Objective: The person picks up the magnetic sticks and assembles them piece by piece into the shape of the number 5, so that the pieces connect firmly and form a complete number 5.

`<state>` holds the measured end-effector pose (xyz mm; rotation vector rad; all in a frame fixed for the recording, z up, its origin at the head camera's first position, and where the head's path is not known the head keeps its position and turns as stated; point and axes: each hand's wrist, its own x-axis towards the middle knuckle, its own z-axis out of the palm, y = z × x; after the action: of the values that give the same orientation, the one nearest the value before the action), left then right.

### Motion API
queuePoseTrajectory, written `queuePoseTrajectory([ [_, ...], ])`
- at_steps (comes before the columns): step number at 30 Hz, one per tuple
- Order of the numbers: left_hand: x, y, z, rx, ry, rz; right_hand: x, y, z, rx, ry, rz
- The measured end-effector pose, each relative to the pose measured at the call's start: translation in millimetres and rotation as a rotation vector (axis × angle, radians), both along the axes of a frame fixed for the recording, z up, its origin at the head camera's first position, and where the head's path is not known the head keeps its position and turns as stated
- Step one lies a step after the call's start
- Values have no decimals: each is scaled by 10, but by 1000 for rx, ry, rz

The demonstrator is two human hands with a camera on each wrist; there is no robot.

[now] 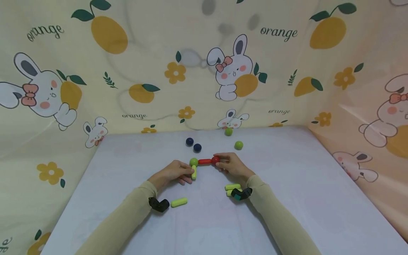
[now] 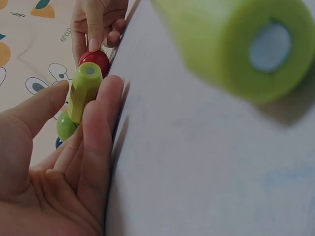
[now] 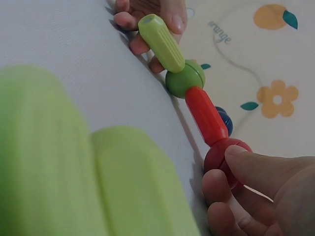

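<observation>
A joined piece lies across the table's middle: a light green rod (image 1: 194, 173), a green ball (image 1: 193, 162), a red rod (image 1: 205, 161) and a red ball (image 1: 215, 160). With thumb and fingers around the light green rod (image 2: 84, 93), my left hand (image 1: 173, 171) holds it loosely; a narrow gap shows beside the thumb in the left wrist view. My right hand (image 1: 233, 165) pinches the red ball (image 3: 224, 160) at the other end. The red rod (image 3: 206, 117) runs straight between the two balls, and the light green rod (image 3: 161, 43) branches off at an angle.
Two dark blue balls (image 1: 193, 145) sit beyond the joined piece. Two more green balls (image 1: 238, 145) lie toward the back edge. A loose light green rod (image 1: 179, 202) is near my left wrist; two others (image 1: 232, 186) lie beside my right wrist. A printed cloth wall (image 1: 204, 106) stands behind.
</observation>
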<state>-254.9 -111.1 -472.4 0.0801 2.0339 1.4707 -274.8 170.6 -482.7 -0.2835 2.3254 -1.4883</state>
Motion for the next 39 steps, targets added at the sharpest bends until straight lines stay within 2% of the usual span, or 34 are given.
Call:
queuePoseTrajectory([
  [6, 7, 3, 30, -6, 1, 3, 8, 0, 9, 2, 8, 5],
  [13, -4, -4, -4, 4, -3, -9, -2, 0, -9, -5, -6, 3],
  [23, -28, -13, -23, 5, -3, -15, -4, 6, 3, 21, 27, 18],
  [39, -34, 6, -52, -8, -7, 17, -26, 6, -17, 9, 11, 14],
])
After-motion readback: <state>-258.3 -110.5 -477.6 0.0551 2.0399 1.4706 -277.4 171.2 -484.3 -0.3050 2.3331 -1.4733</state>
